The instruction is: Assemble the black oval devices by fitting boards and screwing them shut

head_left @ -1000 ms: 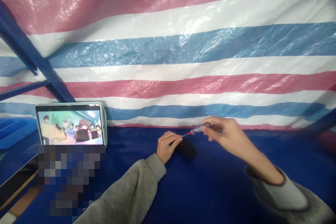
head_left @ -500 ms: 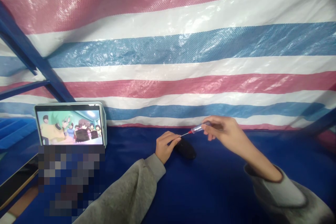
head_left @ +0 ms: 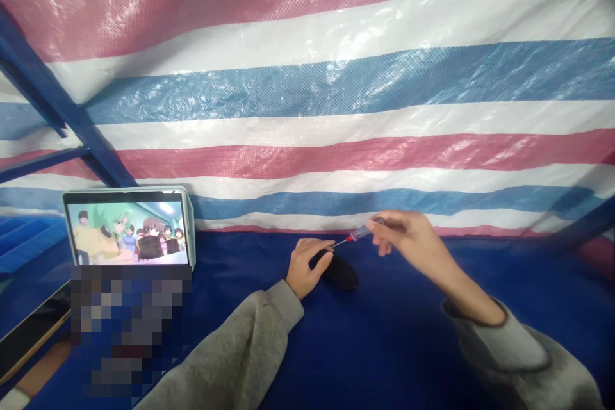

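Note:
A black computer mouse (head_left: 342, 271) lies on the blue tabletop, tilted away to the lower right. My left hand (head_left: 307, 266) grips its far left end, the thumb on the near side and the fingers over the far side. My right hand (head_left: 401, 230) is closed round the clear handle of a screwdriver (head_left: 358, 234) with a red collar. The thin shaft slants down to the left, and its tip is by my left fingertips at the end of the mouse. Whether the tip touches a screw is too small to tell.
At left a tablet (head_left: 127, 230) stands upright, playing a cartoon. A blurred patch covers the area below it, beside a dark, gold-edged device (head_left: 36, 327) and another person's forearm (head_left: 45, 368). Blue trays (head_left: 31, 237) lie beyond. A striped sheet (head_left: 336, 90) hangs behind the table (head_left: 365, 352).
My left thumb and fingers have spread a little apart at the end of the mouse. My right hand and the screwdriver have barely moved.

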Tool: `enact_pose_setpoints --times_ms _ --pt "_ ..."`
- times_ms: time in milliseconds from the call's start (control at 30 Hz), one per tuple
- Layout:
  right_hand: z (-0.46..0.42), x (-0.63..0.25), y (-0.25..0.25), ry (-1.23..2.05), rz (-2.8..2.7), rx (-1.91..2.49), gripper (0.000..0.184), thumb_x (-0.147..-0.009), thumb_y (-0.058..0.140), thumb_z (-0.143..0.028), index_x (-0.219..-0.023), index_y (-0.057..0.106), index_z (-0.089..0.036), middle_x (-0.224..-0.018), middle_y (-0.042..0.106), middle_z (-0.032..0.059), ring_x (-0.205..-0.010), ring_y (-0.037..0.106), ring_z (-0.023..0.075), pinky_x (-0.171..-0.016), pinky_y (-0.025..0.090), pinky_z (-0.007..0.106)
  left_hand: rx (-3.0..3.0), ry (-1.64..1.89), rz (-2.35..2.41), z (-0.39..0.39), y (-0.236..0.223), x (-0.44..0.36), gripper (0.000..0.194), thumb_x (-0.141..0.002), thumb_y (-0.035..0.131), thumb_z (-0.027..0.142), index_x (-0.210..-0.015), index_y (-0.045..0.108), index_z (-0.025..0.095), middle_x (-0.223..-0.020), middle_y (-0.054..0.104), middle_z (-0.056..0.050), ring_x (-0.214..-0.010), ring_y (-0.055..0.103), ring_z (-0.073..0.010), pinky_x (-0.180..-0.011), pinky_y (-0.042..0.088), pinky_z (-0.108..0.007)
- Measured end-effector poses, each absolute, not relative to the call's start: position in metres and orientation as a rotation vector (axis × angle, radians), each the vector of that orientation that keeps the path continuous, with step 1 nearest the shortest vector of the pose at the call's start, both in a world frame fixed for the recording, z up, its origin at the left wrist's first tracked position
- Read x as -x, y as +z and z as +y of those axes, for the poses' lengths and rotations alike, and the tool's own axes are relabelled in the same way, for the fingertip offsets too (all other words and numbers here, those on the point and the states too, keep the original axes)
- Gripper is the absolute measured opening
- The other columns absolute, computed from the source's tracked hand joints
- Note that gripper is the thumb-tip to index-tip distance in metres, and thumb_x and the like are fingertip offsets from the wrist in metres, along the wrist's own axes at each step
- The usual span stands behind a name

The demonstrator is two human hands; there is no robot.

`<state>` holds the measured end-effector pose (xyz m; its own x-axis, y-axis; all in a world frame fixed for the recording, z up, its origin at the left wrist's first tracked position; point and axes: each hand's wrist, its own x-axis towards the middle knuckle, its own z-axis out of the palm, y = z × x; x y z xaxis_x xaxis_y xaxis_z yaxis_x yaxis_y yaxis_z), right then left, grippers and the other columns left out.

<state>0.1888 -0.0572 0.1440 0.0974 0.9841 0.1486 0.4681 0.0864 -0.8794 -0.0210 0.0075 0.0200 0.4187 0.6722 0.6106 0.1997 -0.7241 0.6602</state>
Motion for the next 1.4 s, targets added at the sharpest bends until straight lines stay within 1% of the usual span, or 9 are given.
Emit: enact_pose_setpoints --times_ms 67,200,333,467,633,733,900,1067,1400 --pt "-0.058 -0.188 0.144 0.709 -1.455 1.489 0.034 -0.077 0.064 -0.050 -0.065 0.059 -0.018 -0.054 0.061 -0.0008 -0.045 0.057 0.0118 -0.048 0.046 0.024 -2.237 1.180 0.733 0.009 0.021 0.021 0.030 -0.088 0.050 0.021 -0.113 0.065 0.021 -0.105 0.070 -0.006 -0.104 0.061 -0.0245 -0.096 0.042 -0.043" --pt "-0.059 -0.189 0.142 0.642 -1.413 1.458 0.032 -0.077 0.064 -0.049 -0.068 0.059 -0.019 -0.051 0.058 -0.0024 -0.045 0.055 0.0113 -0.050 0.045 0.024 -2.351 1.025 0.700 0.011 0.020 0.020 0.055 -0.067 0.048 0.011 -0.119 0.061 0.021 -0.123 0.063 -0.006 -0.119 0.053 -0.0266 -0.104 0.036 -0.046" --pt "-0.060 -0.190 0.143 0.609 -1.428 1.479 0.031 -0.078 0.063 -0.050 -0.071 0.060 -0.020 -0.053 0.058 -0.0022 -0.046 0.055 0.0118 -0.052 0.045 0.025 -2.492 0.901 0.647 0.012 0.015 0.018 0.068 -0.058 0.048 0.010 -0.124 0.058 0.022 -0.131 0.057 -0.007 -0.129 0.042 -0.0296 -0.111 0.026 -0.051" --pt "-0.063 -0.190 0.147 0.548 -1.425 1.529 0.032 -0.078 0.063 -0.052 -0.071 0.059 -0.021 -0.052 0.058 -0.0021 -0.046 0.055 0.0130 -0.052 0.045 0.026 -2.575 0.843 0.630 0.012 0.011 0.016 0.064 -0.063 0.056 0.014 -0.127 0.056 0.023 -0.133 0.054 -0.008 -0.135 0.035 -0.0321 -0.113 0.019 -0.056" --pt "-0.065 -0.190 0.148 0.382 -1.488 1.581 0.033 -0.080 0.059 -0.052 -0.069 0.059 -0.021 -0.051 0.057 -0.0020 -0.046 0.053 0.0132 -0.051 0.043 0.026 -2.624 0.796 0.670 0.010 0.009 0.014 0.053 -0.076 0.068 0.033 -0.127 0.054 0.024 -0.131 0.053 -0.009 -0.129 0.043 -0.0298 -0.113 0.021 -0.055" --pt "-0.064 -0.189 0.146 0.288 -1.550 1.644 0.032 -0.082 0.057 -0.050 -0.068 0.060 -0.022 -0.050 0.057 -0.0026 -0.046 0.052 0.0130 -0.052 0.041 0.026 -2.650 0.774 0.691 0.008 0.011 0.013 0.052 -0.080 0.069 0.041 -0.126 0.054 0.024 -0.130 0.053 -0.009 -0.124 0.047 -0.0279 -0.111 0.027 -0.051" --pt "-0.062 -0.187 0.144 0.119 -1.684 1.724 0.032 -0.084 0.054 -0.044 -0.062 0.059 -0.022 -0.052 0.058 -0.0028 -0.048 0.051 0.0123 -0.054 0.038 0.026 -2.682 0.736 0.748 0.006 0.014 0.014 0.050 -0.081 0.068 0.041 -0.125 0.053 0.025 -0.122 0.055 -0.009 -0.111 0.053 -0.0269 -0.097 0.039 -0.045" --pt "-0.059 -0.188 0.138 0.014 -1.751 1.756 0.029 -0.084 0.053 -0.039 -0.062 0.058 -0.022 -0.053 0.059 -0.0024 -0.050 0.052 0.0129 -0.056 0.037 0.026 -2.687 0.756 0.795 0.006 0.014 0.014 0.050 -0.079 0.069 0.042 -0.124 0.054 0.025 -0.118 0.055 -0.010 -0.106 0.054 -0.0283 -0.092 0.040 -0.044" --pt "-0.052 -0.187 0.128 0.007 -1.805 1.764 0.029 -0.085 0.049 -0.040 -0.064 0.058 -0.022 -0.053 0.060 -0.0008 -0.049 0.053 0.0144 -0.055 0.035 0.026 -2.693 0.779 0.788 0.006 0.013 0.014 0.049 -0.080 0.068 0.044 -0.123 0.056 0.025 -0.117 0.057 -0.009 -0.105 0.055 -0.0279 -0.091 0.040 -0.044"
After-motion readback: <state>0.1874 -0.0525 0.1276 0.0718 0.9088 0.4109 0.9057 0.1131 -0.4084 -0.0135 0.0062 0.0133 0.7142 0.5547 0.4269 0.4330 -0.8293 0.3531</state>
